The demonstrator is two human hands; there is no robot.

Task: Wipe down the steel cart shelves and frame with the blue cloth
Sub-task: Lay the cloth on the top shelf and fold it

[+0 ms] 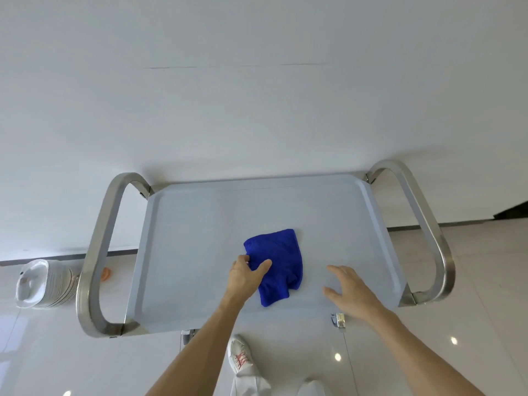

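Blue cloth [275, 262] laid crumpled on top shelf [194, 238] of cart, near middle. Cloth judged soft, light, floppy; best bunched at near edge. Left hand [247, 274] touching cloth edge, grip cannot be told. Right hand [350, 290] spread, nothing held.

Bright, even light; ceiling-lamp glints on floor tiles [337, 356]; wide-angle bending at edges; perhaps slightly soft.

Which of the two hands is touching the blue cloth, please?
The left hand, its thumb and fingers at the blue cloth's near-left edge; the right hand is spread open, apart from it.
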